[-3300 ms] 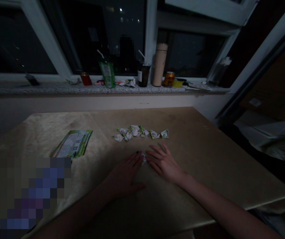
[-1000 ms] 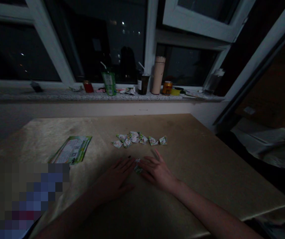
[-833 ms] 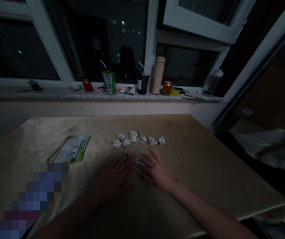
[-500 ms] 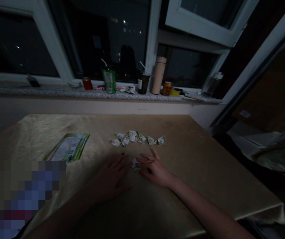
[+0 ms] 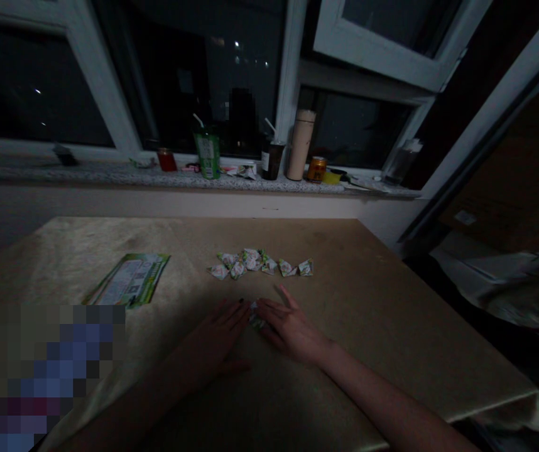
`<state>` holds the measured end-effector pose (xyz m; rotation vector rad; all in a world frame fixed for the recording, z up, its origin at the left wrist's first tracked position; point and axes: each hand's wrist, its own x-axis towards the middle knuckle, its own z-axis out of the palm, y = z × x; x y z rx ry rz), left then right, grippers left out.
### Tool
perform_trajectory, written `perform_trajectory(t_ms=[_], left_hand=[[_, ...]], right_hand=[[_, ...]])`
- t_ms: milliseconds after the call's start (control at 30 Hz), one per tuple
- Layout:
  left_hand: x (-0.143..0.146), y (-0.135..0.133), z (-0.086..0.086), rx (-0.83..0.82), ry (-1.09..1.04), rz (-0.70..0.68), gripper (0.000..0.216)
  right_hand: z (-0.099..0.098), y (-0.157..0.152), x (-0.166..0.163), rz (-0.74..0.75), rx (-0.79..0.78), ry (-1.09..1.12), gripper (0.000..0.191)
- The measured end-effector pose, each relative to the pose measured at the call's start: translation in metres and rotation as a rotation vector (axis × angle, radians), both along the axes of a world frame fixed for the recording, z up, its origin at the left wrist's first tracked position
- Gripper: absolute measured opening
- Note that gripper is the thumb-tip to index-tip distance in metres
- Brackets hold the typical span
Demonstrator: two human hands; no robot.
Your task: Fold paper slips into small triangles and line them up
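A small white-and-green triangular packet (image 5: 255, 322) lies on the table between my two hands, partly covered by fingers. My right hand (image 5: 293, 326) has its thumb and fingers around the packet, one finger lifted away. On the packet's other side, my left hand (image 5: 220, 336) is stretched out low over the cloth, its fingertips close to or touching the packet; which, I cannot tell. Beyond the hands, several similar triangular packets (image 5: 251, 258) form a loose row, with a pair (image 5: 288, 268) set slightly apart at its right end.
A flat green printed pouch (image 5: 140, 279) lies on the left of the gold tablecloth (image 5: 373, 314). Along the windowsill (image 5: 123, 177) stand a green cup (image 5: 208, 154), a dark cup (image 5: 272, 160), a pink flask (image 5: 301, 144) and an orange can (image 5: 316, 169). Light is dim.
My left hand's fingers have moved right toward the packet and drawn closer together. The right hand has settled lower, covering more of the packet.
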<state>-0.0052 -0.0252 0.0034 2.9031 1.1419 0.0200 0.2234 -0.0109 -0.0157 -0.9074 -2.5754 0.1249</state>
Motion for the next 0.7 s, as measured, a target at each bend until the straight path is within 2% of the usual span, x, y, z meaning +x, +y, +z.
perform_trajectory(t_ms=[333,700], left_hand=[[-0.0045,0.0001,-0.0033,0.029,0.025,0.079,0.074],[-0.0081,-0.0038,-0.0051,0.001,-0.013,0.095,0.077]], right_hand=[[0.0005,0.0012,-0.0013,-0.009,0.018,-0.03,0.037],[-0.0004,-0.0031,0.0006,-0.036,0.011,-0.054,0.039]])
